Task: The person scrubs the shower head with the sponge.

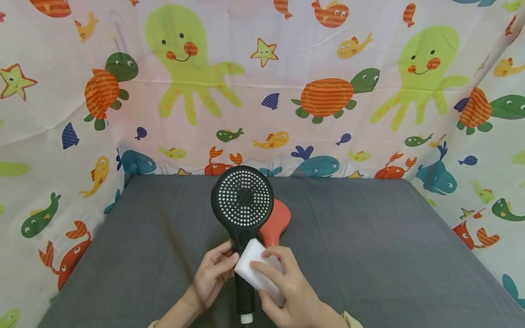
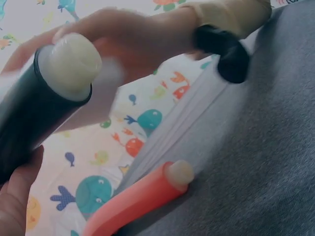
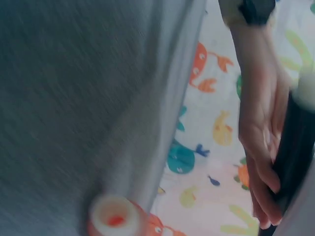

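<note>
A black shower head (image 1: 244, 196) stands upright in the middle of the head view, its dotted spray face toward me. My left hand (image 1: 214, 272) grips its handle from the left. On the other side, my right hand (image 1: 292, 289) holds a white sponge block (image 1: 251, 260) between thumb and fingers, against the handle. In the left wrist view the handle's pale end (image 2: 76, 66) appears close up. Behind the sponge lies a coral-red shower head (image 1: 277, 220), its spray face out of sight and its handle partly covered by my right hand in the head view.
Grey cloth (image 1: 357, 237) covers the table. A white curtain (image 1: 254, 100) printed with sea animals stands along the back and both sides. The coral handle's white end (image 2: 179, 173) points up off the cloth in the left wrist view.
</note>
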